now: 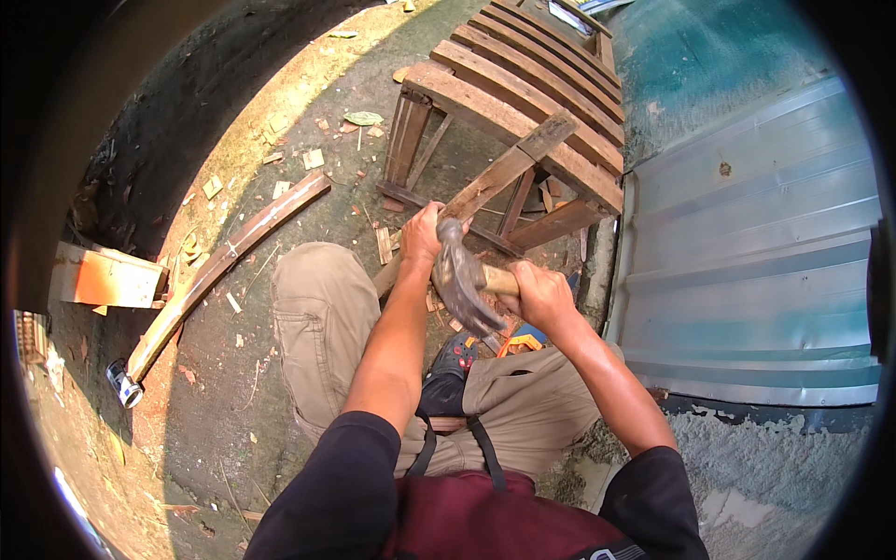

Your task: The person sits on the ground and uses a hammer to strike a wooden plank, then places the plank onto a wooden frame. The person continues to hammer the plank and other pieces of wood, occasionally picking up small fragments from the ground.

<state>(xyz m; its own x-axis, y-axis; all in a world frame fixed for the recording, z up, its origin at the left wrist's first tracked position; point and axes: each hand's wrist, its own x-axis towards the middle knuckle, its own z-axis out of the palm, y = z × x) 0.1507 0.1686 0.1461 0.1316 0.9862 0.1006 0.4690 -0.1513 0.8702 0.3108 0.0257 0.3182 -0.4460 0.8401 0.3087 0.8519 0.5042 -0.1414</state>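
A claw hammer (459,278) is in my right hand (543,297), whose fingers wrap round its wooden handle. Its metal head hangs over the space between my knees, close to my left wrist. My left hand (422,233) closes on the near end of a short wooden board (497,180). The far end of that board rests on the front edge of a slatted wooden bench (523,70). The hammer partly covers my left hand, so its fingertips are hard to see.
A long wooden beam (229,252) lies at the left, with a can (124,385) by its lower end. Wood chips litter the floor around it. Corrugated metal sheeting (747,252) stands at the right. An orange-and-blue tool (525,340) lies near my shoe (450,373).
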